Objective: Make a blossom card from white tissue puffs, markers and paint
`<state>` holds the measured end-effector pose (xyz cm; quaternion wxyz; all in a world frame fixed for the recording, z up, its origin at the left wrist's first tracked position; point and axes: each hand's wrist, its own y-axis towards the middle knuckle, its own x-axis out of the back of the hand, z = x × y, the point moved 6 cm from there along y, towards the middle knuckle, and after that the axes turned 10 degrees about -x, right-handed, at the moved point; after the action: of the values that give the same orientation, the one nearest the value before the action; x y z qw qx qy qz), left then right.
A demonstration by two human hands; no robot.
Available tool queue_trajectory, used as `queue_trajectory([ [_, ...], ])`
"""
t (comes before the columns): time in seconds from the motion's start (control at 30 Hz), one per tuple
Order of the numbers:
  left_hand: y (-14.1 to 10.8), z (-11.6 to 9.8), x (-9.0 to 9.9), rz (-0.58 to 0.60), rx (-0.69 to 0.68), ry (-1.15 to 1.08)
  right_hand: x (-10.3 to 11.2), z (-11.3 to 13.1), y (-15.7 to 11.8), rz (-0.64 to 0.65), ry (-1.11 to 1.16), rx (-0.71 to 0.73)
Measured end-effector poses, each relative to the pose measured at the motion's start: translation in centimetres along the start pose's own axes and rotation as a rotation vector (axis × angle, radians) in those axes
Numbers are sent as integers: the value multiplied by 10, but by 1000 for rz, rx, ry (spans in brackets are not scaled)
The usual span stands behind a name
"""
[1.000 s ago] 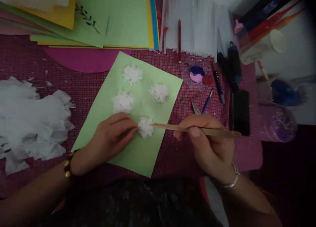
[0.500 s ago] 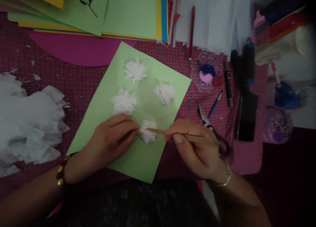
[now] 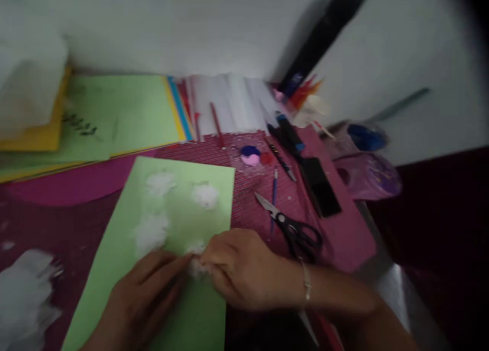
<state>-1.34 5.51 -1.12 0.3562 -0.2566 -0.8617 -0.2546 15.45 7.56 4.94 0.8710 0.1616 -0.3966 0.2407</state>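
Observation:
A sheet of green paper lies before me with several fluffy white paper flowers on it. My left hand rests on the sheet, its fingers drawn together at the edge of the nearest paper flower, seemingly pinching it. On the same flower's other side, my right hand is closed around a thin wooden stick. The stick is mostly hidden by the fingers, and its end meets the flower. Motion blurs both hands.
Scissors, a blue brush and a phone lie right. Behind are a paint palette, a red pencil, white paper strips and coloured sheets. White crumpled paper lies left.
The view has tilted up and to the right, bringing the wall into sight. My right hand has turned and come closer to the left, covering most of the stick.

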Motion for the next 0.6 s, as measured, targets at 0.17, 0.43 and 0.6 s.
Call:
queue_trajectory([
  [0.17,-20,23,-3,-44,-19,61,-18,-11,12,146,48,-42],
  [0.43,11,-2,13,26,194,-7,33,-32,-19,-411,767,-172],
  [0.6,17,7,25,-195,457,-332,27,-41,-24,-361,1008,-249],
])
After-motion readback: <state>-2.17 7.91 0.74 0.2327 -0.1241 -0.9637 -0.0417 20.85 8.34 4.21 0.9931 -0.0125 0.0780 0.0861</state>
